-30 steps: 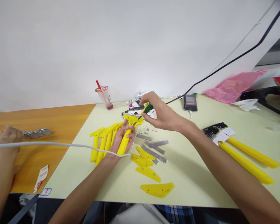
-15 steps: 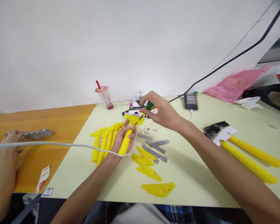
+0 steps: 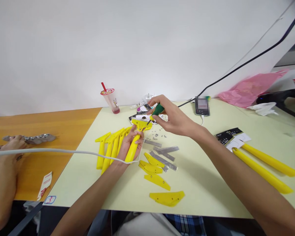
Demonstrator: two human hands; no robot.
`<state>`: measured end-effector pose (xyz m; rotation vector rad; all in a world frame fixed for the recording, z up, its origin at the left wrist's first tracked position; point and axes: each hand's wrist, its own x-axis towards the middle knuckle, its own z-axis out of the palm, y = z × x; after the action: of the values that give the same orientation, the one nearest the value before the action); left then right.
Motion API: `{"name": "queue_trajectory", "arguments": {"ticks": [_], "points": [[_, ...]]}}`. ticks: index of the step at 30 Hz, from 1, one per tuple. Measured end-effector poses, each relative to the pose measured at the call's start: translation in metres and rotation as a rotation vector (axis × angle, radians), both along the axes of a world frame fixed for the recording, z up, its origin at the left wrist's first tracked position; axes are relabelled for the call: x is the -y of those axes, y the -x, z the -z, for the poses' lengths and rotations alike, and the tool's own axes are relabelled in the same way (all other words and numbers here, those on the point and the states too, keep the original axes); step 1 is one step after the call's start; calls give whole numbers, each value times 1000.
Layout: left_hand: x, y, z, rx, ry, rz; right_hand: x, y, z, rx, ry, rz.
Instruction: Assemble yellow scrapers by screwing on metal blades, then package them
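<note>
My left hand (image 3: 127, 144) is closed round the handle of a yellow scraper (image 3: 133, 149), its wide head pointing away from me. In my right hand (image 3: 170, 114) is a screwdriver (image 3: 158, 109) with a green and yellow handle, pinched between fingers and thumb. The screwdriver's tip meets the right part of the scraper head. Left of my left hand lie several more yellow scrapers (image 3: 109, 150) in a row. Small screws (image 3: 157, 134) are scattered to the right of the held scraper. Nearer me are grey blades (image 3: 163, 159) and yellow cover plates (image 3: 167, 198).
A cup with a red straw (image 3: 111, 100) stands by the wall. A phone (image 3: 202, 106) sits at the back, and yellow handles (image 3: 263, 170) with black-and-white cards lie right. A white cable (image 3: 63, 151) crosses in front at left. Another person's hand (image 3: 15, 143) touches metal parts.
My right hand's fingers have shifted on the screwdriver, so more of its green handle shows. The scraper stays in my left hand, and the view has moved slightly.
</note>
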<state>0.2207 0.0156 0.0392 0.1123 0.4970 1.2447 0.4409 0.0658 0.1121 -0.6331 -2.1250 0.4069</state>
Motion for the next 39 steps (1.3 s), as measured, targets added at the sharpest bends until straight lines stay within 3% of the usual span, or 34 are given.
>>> {"name": "queue_trajectory", "arguments": {"ticks": [6,11,16,30,34,39], "points": [[0,0,-1,-11,2,-8,-4,-4,0,0,-103,85],[-1,-2,-1,-56,-10,-14,-2,-6,-1,31,-29,40],[0,-3,-4,-81,8,-22,-2,-6,-1,35,-64,54],[-1,-2,-3,-47,18,-2,0,-10,-5,31,97,-28],[-1,-3,-4,-69,12,6,0,-10,-4,36,48,46],[-2,-3,-3,-74,26,3,1,-9,-4,86,-2,-50]]}}
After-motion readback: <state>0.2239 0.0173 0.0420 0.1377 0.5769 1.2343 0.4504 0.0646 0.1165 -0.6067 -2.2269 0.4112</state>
